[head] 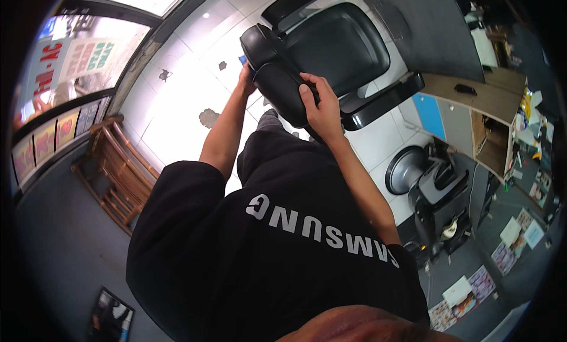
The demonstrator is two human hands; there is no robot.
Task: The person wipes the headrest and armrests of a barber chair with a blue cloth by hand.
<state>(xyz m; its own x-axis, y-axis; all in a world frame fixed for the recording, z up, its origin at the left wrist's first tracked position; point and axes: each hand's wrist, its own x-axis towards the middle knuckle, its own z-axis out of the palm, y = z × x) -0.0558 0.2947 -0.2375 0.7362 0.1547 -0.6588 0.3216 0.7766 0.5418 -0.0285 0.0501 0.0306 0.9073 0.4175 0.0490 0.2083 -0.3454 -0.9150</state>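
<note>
A black padded barber chair point(339, 47) stands in front of me, its backrest point(281, 91) and headrest point(259, 43) nearest to my body. At the left side of the backrest is my left hand point(246, 80), its fingers mostly hidden; a bit of blue material point(242, 59) shows beside them, and whether the hand holds it I cannot tell. My right hand point(320, 103) rests on the right part of the backrest, thumb and fingers apart on the black upholstery.
Right of the chair are a wooden-topped cabinet point(487, 91) and another chair with a round metal base point(405, 171). A bamboo bench point(119, 165) stands left by the glass front. The white tiled floor point(177, 107) has broken patches.
</note>
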